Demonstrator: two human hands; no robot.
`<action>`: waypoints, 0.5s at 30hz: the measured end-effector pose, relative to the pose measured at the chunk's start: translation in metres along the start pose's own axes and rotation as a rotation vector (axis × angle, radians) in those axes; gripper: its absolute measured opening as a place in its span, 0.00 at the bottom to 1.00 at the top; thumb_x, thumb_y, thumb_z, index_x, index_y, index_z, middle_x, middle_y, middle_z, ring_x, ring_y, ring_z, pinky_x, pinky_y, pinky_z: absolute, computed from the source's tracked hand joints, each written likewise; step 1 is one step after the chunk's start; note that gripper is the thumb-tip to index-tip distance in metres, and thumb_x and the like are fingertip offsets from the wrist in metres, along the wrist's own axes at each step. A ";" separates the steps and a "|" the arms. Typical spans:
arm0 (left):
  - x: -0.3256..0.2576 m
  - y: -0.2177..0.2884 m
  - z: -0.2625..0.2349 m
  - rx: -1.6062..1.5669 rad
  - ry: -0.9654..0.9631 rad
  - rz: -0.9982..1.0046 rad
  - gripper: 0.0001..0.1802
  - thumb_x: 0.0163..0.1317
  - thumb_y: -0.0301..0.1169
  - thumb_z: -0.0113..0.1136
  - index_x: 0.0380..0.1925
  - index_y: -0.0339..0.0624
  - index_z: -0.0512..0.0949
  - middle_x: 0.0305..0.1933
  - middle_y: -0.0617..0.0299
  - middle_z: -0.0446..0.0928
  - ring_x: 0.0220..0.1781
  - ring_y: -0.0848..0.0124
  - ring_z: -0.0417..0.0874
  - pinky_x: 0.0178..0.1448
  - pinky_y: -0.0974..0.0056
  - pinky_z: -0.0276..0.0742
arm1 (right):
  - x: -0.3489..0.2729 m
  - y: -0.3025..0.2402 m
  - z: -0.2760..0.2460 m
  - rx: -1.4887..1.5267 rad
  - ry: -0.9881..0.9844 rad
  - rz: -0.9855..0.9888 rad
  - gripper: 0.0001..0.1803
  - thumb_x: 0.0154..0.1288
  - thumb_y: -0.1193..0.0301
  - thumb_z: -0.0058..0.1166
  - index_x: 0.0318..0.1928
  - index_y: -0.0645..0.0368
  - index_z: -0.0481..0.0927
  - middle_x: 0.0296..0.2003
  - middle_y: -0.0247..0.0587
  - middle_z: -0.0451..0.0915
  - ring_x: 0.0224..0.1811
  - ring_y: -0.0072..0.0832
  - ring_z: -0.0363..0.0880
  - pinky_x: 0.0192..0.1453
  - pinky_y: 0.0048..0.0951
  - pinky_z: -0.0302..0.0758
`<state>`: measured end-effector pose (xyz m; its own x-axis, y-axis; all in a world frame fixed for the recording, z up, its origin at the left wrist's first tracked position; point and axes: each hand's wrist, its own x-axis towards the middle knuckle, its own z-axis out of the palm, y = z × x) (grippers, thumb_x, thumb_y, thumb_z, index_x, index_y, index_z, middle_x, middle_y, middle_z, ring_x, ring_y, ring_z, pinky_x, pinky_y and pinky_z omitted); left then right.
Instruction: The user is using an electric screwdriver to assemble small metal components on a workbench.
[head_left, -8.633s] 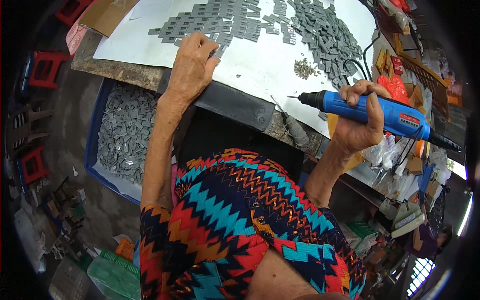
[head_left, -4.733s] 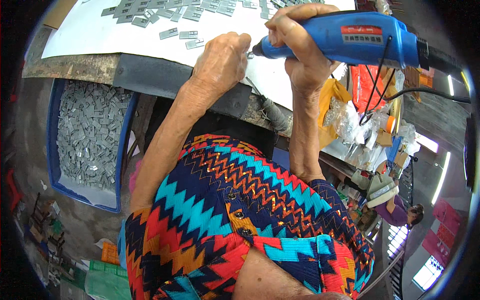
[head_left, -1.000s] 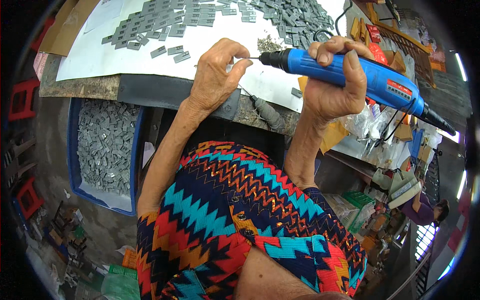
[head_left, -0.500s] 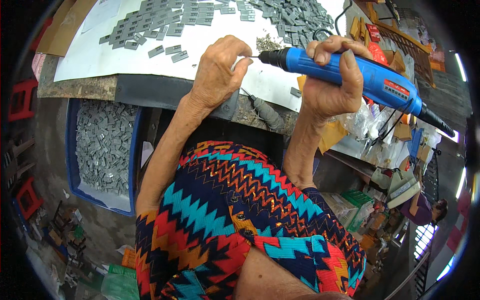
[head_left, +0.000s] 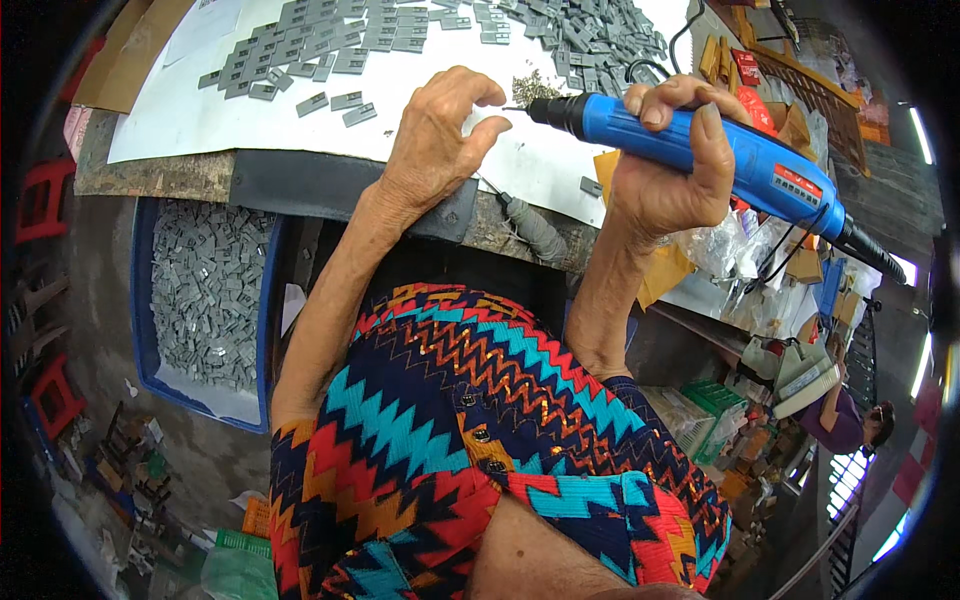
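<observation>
My right hand [head_left: 672, 160] is wrapped around a blue electric screwdriver [head_left: 700, 150], tilted with its cord end down to the right. Its thin bit points left, close to the fingertips of my left hand [head_left: 440, 140]. That hand's thumb and forefinger stand apart, with white paper showing between them and nothing visible in the gap. Its other fingers are mostly hidden. Past the bit lies a heap of tiny metal screws [head_left: 538, 86]. Small grey plastic parts [head_left: 320, 40] lie in rows at the far left, and a loose pile of grey parts [head_left: 610, 45] lies at the far right.
A blue bin [head_left: 145, 310] full of grey parts stands left, below the table. A wrapped-handle tool [head_left: 535, 228] lies at the table's front edge [head_left: 330, 180]. Plastic bags [head_left: 735, 245] and cartons crowd the right. Another person [head_left: 840, 425] is at far right.
The screwdriver has shifted slightly right, its bit drawing back from my left fingertips. My left thumb and forefinger are a little farther apart. The person at far right has moved.
</observation>
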<state>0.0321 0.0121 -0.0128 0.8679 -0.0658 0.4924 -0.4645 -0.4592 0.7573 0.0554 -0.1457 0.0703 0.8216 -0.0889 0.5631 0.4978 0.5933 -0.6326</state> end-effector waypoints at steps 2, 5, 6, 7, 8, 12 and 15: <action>0.000 0.000 0.001 -0.004 0.000 -0.008 0.09 0.50 0.28 0.60 0.31 0.37 0.75 0.32 0.59 0.75 0.32 0.69 0.75 0.37 0.66 0.73 | 0.000 0.000 0.001 -0.007 0.002 -0.005 0.12 0.54 0.78 0.46 0.41 0.66 0.68 0.28 0.54 0.76 0.23 0.30 0.73 0.32 0.37 0.73; 0.000 0.000 0.000 -0.033 -0.007 -0.026 0.08 0.50 0.28 0.59 0.30 0.37 0.75 0.31 0.59 0.74 0.31 0.70 0.74 0.36 0.67 0.72 | 0.000 -0.001 0.003 0.003 0.014 0.004 0.12 0.54 0.78 0.46 0.40 0.67 0.68 0.28 0.54 0.76 0.23 0.30 0.73 0.32 0.37 0.73; 0.001 0.000 0.000 -0.057 -0.014 -0.037 0.07 0.51 0.28 0.59 0.30 0.37 0.75 0.30 0.60 0.74 0.30 0.71 0.74 0.35 0.68 0.71 | 0.000 -0.001 0.003 0.003 0.014 0.004 0.12 0.54 0.78 0.46 0.40 0.67 0.68 0.28 0.54 0.76 0.23 0.30 0.73 0.32 0.37 0.73; 0.001 0.001 0.000 -0.058 -0.014 -0.036 0.07 0.51 0.28 0.59 0.30 0.37 0.75 0.30 0.60 0.74 0.30 0.71 0.74 0.35 0.68 0.71 | 0.000 -0.001 0.003 0.013 0.012 0.006 0.11 0.54 0.78 0.46 0.40 0.67 0.68 0.28 0.54 0.76 0.23 0.30 0.73 0.33 0.37 0.73; 0.001 0.001 0.000 -0.056 -0.009 -0.030 0.07 0.51 0.28 0.59 0.29 0.37 0.75 0.30 0.60 0.74 0.30 0.71 0.73 0.35 0.68 0.71 | 0.000 -0.001 0.003 0.022 0.010 0.008 0.11 0.54 0.78 0.46 0.40 0.67 0.68 0.28 0.54 0.76 0.23 0.30 0.73 0.33 0.37 0.73; 0.000 0.001 -0.002 -0.053 -0.002 -0.029 0.06 0.51 0.28 0.59 0.28 0.37 0.75 0.29 0.61 0.74 0.29 0.72 0.73 0.33 0.68 0.70 | -0.001 -0.001 0.004 0.005 0.012 0.002 0.11 0.54 0.78 0.46 0.40 0.67 0.68 0.28 0.54 0.76 0.23 0.30 0.73 0.33 0.37 0.73; 0.000 0.001 -0.001 -0.064 0.003 -0.032 0.06 0.51 0.28 0.58 0.28 0.37 0.75 0.28 0.61 0.74 0.29 0.72 0.73 0.33 0.69 0.70 | -0.001 -0.001 0.001 0.014 0.018 0.013 0.11 0.54 0.78 0.46 0.40 0.67 0.68 0.28 0.54 0.76 0.23 0.30 0.73 0.33 0.37 0.73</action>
<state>0.0310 0.0123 -0.0114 0.8822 -0.0495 0.4682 -0.4465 -0.4034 0.7987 0.0541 -0.1458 0.0709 0.8327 -0.0955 0.5454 0.4833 0.6059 -0.6319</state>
